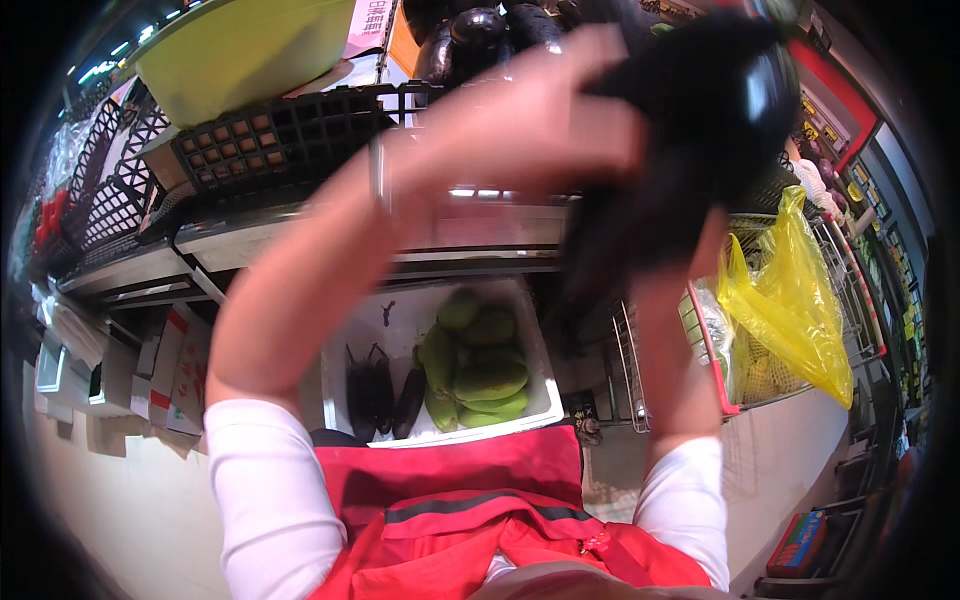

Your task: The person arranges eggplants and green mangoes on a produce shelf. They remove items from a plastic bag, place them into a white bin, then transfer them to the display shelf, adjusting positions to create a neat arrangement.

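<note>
A large dark, glossy mass (690, 127) fills the upper right close to the camera. It looks like eggplants, though blur hides the details. My left hand (577, 112) reaches across from the left, and its fingers close around the left part of this mass. Most of my right hand (711, 236) is hidden behind it; only the forearm and a bit near the wrist show below. Beyond my hands, shiny dark eggplants (480, 34) are piled on the display shelf. Below, a white foam box (551, 409) contains green gourds (480, 375) and several slim dark eggplants (371, 394).
Black plastic crates (247, 146) and a yellow-green basin (240, 60) line the shelf at left. A metal shopping cart (855, 315) at right carries a yellow plastic bag (795, 300). Cardboard boxes (176, 367) stand on the floor at left.
</note>
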{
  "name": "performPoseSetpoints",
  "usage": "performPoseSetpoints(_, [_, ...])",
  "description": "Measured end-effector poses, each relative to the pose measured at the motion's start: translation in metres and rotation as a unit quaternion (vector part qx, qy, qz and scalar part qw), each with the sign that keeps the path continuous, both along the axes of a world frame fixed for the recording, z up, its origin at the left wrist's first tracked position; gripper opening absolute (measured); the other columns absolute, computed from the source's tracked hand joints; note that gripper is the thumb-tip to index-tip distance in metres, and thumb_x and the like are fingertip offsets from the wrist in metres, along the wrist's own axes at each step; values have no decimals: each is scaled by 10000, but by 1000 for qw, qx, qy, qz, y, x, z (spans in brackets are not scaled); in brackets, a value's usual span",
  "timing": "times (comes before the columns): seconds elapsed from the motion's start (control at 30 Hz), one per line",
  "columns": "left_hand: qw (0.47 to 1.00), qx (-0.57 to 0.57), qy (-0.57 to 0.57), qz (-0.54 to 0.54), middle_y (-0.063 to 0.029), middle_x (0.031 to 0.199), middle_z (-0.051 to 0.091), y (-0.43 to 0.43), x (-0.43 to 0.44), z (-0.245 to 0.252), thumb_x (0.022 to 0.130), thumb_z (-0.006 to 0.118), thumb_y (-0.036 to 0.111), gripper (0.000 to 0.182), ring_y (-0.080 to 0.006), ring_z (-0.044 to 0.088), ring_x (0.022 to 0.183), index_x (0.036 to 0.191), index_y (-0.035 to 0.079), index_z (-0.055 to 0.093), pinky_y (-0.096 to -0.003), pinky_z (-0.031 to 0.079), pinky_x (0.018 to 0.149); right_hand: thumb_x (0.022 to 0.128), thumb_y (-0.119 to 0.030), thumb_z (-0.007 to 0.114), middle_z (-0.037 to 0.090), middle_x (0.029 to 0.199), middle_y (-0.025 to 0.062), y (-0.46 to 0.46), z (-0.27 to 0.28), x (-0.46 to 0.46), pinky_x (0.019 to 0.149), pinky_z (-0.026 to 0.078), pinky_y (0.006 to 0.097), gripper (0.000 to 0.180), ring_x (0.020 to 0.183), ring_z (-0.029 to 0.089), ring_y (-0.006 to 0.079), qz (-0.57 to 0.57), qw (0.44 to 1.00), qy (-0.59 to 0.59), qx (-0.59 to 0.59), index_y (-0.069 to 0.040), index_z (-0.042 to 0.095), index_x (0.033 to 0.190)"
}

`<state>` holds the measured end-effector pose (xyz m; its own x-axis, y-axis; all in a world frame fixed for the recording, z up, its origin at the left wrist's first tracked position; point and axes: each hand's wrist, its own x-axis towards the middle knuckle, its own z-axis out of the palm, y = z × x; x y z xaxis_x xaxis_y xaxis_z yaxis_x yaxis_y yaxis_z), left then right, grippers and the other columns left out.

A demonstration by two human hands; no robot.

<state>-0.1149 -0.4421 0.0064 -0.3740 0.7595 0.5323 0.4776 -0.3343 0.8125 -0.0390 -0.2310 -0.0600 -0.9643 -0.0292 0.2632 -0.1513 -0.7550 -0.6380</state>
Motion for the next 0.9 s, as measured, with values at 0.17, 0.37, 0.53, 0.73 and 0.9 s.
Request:
performPoseSetpoints(0.17, [903,69,-49,420,-155,1185,578,0,-60,114,967,637,298,547,-233,609,990,1386,10,437,-374,568,819,995,-289,566,677,1212,139,39,137,-139,1004,500,392,400,1079,670,261,-304,909,128,255,-26,622,1291])
performPoseSetpoints(0.37, [958,99,-35,266,-96,961,651,-50,-71,-2,927,673,220,384,-206,665,849,1235,23,558,-347,561,747,998,-175,575,695,1169,146,35,77,-115,978,511,348,337,1064,681,241,-386,777,270,418,39,625,1255])
performPoseSetpoints(0.53, [966,-231,-72,-89,-44,965,668,-115,-25,-202,956,679,244,331,-144,620,896,1173,2,619,-288,498,838,967,-76,587,697,1032,126,0,-109,-38,799,515,279,178,836,644,155,-358,764,291,450,43,687,1054])
performPoseSetpoints(0.73, [727,-684,-57,37,-202,1196,685,-186,-42,-476,809,756,395,633,-330,633,1160,1308,31,617,-390,491,988,960,-68,629,682,918,34,-61,-337,3,709,526,235,113,781,636,82,27,843,-141,518,4,673,1035])
performPoseSetpoints(0.9, [628,-725,-132,250,-232,1333,608,-193,-33,-627,815,652,295,555,-344,606,1214,1283,-1,626,-400,480,1028,975,-72,581,695,983,102,-119,-480,9,664,563,269,187,769,674,144,125,844,-376,362,22,624,1131])
